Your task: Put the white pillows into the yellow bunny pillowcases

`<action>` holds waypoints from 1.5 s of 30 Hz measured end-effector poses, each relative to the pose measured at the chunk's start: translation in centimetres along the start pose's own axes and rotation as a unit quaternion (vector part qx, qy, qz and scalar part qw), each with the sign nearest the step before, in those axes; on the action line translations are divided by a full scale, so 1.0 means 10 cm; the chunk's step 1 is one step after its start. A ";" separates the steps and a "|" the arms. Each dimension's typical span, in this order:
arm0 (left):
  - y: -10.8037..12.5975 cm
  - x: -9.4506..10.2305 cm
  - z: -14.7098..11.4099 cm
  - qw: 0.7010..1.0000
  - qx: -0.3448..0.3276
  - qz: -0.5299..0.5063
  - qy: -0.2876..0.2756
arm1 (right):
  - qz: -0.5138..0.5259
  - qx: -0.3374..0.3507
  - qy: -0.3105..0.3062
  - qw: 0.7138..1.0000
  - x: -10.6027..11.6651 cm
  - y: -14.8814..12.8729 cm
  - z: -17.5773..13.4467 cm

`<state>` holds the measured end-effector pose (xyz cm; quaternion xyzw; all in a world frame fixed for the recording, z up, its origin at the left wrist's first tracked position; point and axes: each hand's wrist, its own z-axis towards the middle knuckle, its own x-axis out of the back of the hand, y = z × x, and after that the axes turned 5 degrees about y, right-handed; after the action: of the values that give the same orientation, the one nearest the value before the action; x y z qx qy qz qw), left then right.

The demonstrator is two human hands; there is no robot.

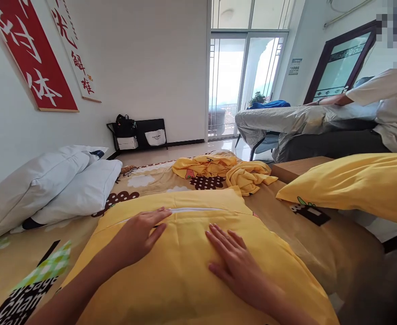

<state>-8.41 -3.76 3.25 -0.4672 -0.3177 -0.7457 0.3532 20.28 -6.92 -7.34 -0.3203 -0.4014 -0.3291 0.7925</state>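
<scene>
A yellow pillow (185, 271) lies in front of me on the bed, filled out, with a slit-like opening across its upper part where a strip of white shows. My left hand (146, 232) rests on the pillow at the left end of that white strip, fingers stretched out and thumb apart. Flat on the yellow cloth to the right, just below the opening, lies my right hand (230, 257) with its fingers spread. Neither hand has anything gripped in it.
White pillows (66, 185) are piled at the left by the wall. Crumpled yellow cloths (208, 166) lie beyond my pillow. Another yellow pillow (357, 185) is at the right, near a cardboard box (296, 167). A person (384, 99) stands at a plastic-covered table (306, 118).
</scene>
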 end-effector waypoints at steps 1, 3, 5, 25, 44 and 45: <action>0.18 -0.07 0.20 0.999 -0.044 0.000 -0.019 | -0.001 0.024 0.006 1.000 -0.04 -0.10 0.02; 0.43 -0.33 0.51 0.991 -0.123 0.002 -0.054 | -0.003 0.049 0.022 0.999 -0.08 -0.21 0.01; 0.55 -0.69 0.68 0.985 -0.158 0.003 -0.066 | 0.011 0.052 0.028 0.998 -0.05 -0.15 -0.02; 0.68 -1.33 0.42 0.980 -0.176 0.059 0.066 | -0.021 -0.200 0.031 0.979 -0.01 0.87 0.27; 0.71 -1.32 0.37 0.985 -0.139 0.029 0.101 | -0.026 -0.148 0.102 0.983 -0.02 0.89 0.03; 0.71 -1.32 0.36 0.986 -0.133 0.028 0.101 | -0.014 -0.136 0.107 0.985 -0.01 0.90 0.00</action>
<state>3.34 -1.74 -6.61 -0.4406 -0.1653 -0.8145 0.3392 27.21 -1.72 -9.67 -0.3824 -0.2706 -0.4243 0.7749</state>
